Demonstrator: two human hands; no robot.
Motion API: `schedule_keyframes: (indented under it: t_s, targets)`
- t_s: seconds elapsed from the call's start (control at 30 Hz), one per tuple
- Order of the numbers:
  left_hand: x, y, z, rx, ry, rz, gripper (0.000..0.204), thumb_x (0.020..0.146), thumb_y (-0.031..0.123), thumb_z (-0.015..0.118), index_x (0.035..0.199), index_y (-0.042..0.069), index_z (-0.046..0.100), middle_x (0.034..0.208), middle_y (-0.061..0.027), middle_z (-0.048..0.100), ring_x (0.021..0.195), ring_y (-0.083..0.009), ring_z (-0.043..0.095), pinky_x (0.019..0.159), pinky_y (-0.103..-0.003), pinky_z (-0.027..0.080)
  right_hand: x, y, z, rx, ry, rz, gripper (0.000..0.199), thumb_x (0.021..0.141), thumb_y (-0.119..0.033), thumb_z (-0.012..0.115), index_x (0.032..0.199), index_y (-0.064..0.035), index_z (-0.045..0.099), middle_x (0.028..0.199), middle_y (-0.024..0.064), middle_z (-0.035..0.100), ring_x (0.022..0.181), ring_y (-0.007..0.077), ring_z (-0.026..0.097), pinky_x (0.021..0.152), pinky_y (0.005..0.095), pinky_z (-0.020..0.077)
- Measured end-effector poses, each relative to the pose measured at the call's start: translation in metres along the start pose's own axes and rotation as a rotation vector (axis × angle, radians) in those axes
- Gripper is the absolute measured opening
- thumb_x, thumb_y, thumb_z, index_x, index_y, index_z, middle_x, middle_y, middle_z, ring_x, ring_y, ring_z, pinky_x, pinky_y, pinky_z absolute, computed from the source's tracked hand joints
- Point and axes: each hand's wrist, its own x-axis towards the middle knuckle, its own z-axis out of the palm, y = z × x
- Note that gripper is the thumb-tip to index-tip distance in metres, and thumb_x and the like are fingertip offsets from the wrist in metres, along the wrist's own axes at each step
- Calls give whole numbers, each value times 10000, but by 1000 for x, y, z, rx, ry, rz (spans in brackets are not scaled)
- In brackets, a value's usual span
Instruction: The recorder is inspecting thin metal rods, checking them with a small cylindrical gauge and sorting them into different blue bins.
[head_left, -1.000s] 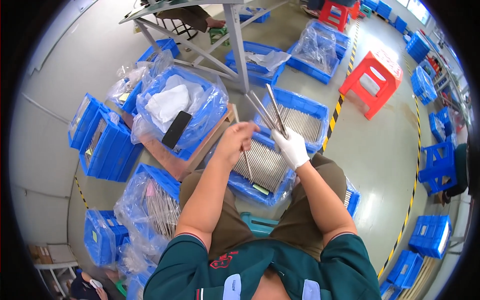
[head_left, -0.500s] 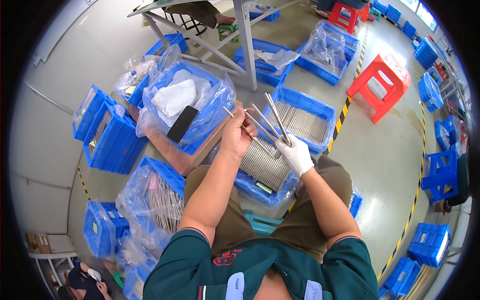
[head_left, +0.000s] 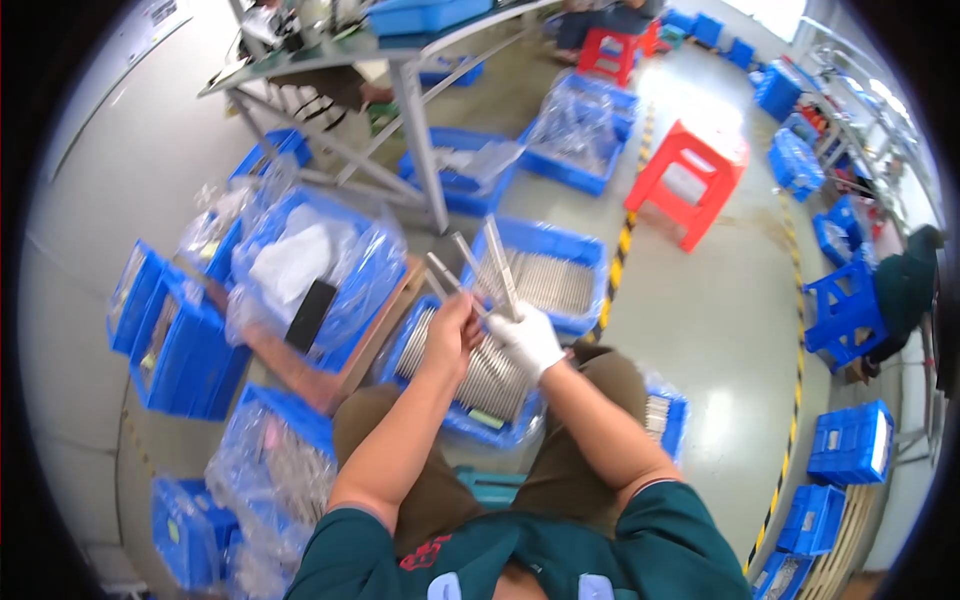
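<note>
My left hand (head_left: 454,332) is bare and closed on a thin metal rod (head_left: 441,271) that sticks up past its fingers. Right beside it, my right hand (head_left: 527,341), in a white glove, grips several metal rods (head_left: 499,262) fanned upward. Motion blur hides where some rods pass between the two hands. Below them, between my knees, a plastic-lined blue crate (head_left: 508,437) holds rows of similar rods (head_left: 492,382). Just beyond stands a second blue crate (head_left: 597,285), also with rods laid side by side.
To the left, a plastic-lined blue crate (head_left: 378,270) carries white cloth and a black phone (head_left: 312,315). Ahead is a table with a metal leg (head_left: 420,150). A red stool (head_left: 690,180) stands right of the striped floor tape (head_left: 621,250). Stacked blue crates (head_left: 190,350) flank the left.
The view has shifted, so the surroundings sit further left and lower. My hands have come together, and the left-hand rod that slanted across toward the crate now points up near the others.
</note>
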Motion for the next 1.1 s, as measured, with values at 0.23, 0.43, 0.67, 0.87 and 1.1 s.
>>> schedule_keyframes:
  t_s: [0.23, 0.43, 0.67, 0.87, 1.1]
  targets:
    - [-17, -13, 10, 130, 71, 78, 221, 934, 287, 492, 942, 85, 581, 684, 46, 503, 530, -32, 399, 449, -189, 296, -16, -22, 13, 416, -13, 233, 142, 866, -199, 576, 842, -63, 541, 599, 21, 496, 490, 106, 466, 457, 250, 376]
    - [-13, 6, 12, 199, 41, 84, 198, 929, 275, 486, 877, 96, 552, 623, 52, 403, 511, -35, 353, 434, -197, 266, 9, -11, 5, 197, 18, 96, 192, 891, -233, 555, 863, -44, 533, 637, 35, 555, 442, 89, 456, 396, 228, 348]
    - [-16, 12, 2, 257, -273, -287, 227, 921, 259, 508, 806, 66, 539, 572, 50, 377, 464, -37, 316, 414, -193, 253, 16, -36, -18, 391, -47, 248, 232, 794, -289, 669, 777, -84, 563, 580, -22, 455, 467, 84, 396, 428, 245, 312]
    - [-27, -2, 8, 104, -400, -459, 259, 921, 314, 500, 806, 83, 523, 611, 33, 405, 475, -56, 340, 417, -190, 280, 27, -20, -19, 396, 194, 109, 214, 802, -262, 656, 750, -90, 539, 575, -14, 455, 473, 98, 408, 440, 258, 322]
    - [-53, -3, 9, 83, -575, -664, 233, 930, 265, 489, 831, 56, 517, 623, 8, 384, 503, -75, 343, 435, -208, 303, 62, -7, -80, 664, 507, -177, 158, 785, -217, 665, 790, -84, 579, 723, -4, 529, 656, 109, 483, 636, 286, 386]
